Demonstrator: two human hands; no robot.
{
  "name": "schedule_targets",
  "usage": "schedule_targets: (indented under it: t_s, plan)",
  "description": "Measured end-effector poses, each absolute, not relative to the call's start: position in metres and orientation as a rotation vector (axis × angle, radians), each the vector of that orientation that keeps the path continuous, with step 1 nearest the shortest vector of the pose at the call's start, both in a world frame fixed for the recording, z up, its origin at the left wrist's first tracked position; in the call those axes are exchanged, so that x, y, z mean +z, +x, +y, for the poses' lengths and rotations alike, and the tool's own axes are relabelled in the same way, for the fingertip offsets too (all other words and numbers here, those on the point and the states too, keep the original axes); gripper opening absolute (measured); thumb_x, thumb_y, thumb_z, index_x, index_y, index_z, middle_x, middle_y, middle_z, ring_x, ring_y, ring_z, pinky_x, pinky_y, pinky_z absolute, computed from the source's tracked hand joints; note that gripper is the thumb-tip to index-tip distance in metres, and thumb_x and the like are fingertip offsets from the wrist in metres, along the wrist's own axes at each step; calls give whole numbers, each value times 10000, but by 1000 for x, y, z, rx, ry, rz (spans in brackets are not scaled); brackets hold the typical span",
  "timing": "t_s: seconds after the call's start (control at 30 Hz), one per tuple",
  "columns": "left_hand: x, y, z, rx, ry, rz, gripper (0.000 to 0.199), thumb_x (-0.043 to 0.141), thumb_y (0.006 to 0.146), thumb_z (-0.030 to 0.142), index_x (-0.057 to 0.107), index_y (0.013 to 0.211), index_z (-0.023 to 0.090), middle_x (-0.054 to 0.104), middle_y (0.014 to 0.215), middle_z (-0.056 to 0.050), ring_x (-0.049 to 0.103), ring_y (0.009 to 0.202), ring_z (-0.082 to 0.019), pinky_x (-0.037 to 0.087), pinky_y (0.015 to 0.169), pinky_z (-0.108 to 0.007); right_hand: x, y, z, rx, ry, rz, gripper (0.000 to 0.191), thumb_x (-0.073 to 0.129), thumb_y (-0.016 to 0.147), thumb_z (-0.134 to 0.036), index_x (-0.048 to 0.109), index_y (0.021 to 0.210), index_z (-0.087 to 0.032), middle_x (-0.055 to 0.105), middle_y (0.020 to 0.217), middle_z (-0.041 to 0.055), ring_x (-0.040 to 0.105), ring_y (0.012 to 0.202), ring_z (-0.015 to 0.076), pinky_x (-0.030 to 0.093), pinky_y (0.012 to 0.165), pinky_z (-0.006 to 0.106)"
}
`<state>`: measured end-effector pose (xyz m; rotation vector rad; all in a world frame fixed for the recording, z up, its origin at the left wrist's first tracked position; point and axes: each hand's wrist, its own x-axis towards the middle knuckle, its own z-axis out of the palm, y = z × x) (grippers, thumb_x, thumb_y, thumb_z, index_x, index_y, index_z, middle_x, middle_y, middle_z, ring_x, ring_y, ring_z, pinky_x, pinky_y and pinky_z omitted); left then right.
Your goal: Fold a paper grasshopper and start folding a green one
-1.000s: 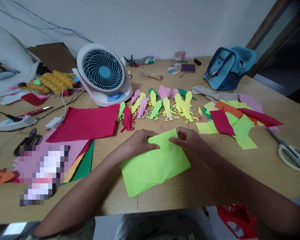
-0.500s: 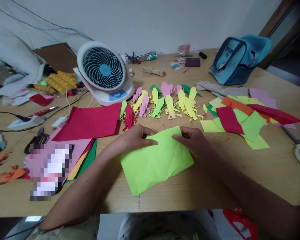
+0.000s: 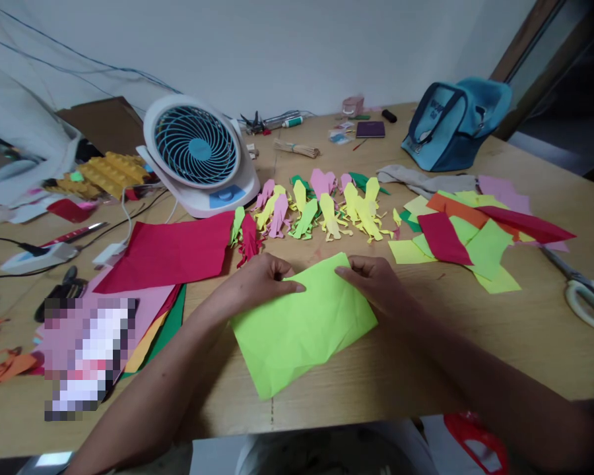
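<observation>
A creased lime-green paper sheet (image 3: pixel 304 336) is held between both hands, tilted over the front of the table. My left hand (image 3: pixel 262 282) pinches its upper left edge, thumb on top and fingers hidden behind. At the upper right corner my right hand (image 3: pixel 371 280) grips the same sheet between thumb and curled fingers. Beyond the hands lie several folded paper figures with cut, curling legs, among them a yellow figure (image 3: pixel 329 214) and a red figure (image 3: pixel 249 241). A large red sheet (image 3: pixel 168 254) rests left of them.
A white fan (image 3: pixel 198 155) stands behind the red sheet. Coloured paper pieces (image 3: pixel 492 247) are heaped at right, with scissors (image 3: pixel 587 293) beside them. A blue bag (image 3: pixel 445 128) sits at the back right. A power strip (image 3: pixel 39 257) and a pixelated object (image 3: pixel 96 356) are on the left.
The view has shifted slightly, so the table's things appear a little further left. Both hands keep their grip on the lime-green sheet, which holds nearly the same pose.
</observation>
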<state>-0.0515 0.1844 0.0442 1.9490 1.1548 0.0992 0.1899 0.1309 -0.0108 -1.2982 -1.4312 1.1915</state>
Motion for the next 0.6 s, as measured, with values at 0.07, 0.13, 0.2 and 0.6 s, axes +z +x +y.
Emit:
schedule_targets:
  t_s: [0.07,0.13,0.2,0.6]
  plan:
    - [44,-51,184,86,1938,1160,403,673,784,536,624,679,150,526,576,26,449,502,-89,308,450,-199,-12,190,131,1193,-1285,-1414,297,638,843,-443,600,701,-185,524,656,-23,470,609,127,359,540,252]
    - [44,-51,185,77,1934,1161,402,675,780,537,634,682,150,535,573,26,452,500,-89,317,451,-197,-14,190,132,1189,-1271,-1401,312,655,831,-448,581,683,-184,496,641,-32,445,597,116,339,531,245]
    - [43,-51,185,80,1934,1156,398,677,774,538,650,691,149,549,572,24,460,497,-90,319,449,-195,-16,190,133,1183,-1268,-1390,335,673,814,-466,575,669,-180,488,632,-37,433,590,110,329,526,242]
    - [41,-51,188,95,1862,1114,361,685,760,495,661,690,141,576,574,8,478,486,-93,337,448,-192,-15,188,134,1143,-1328,-1373,369,696,761,-501,568,624,-184,491,580,-42,406,545,102,312,501,239]
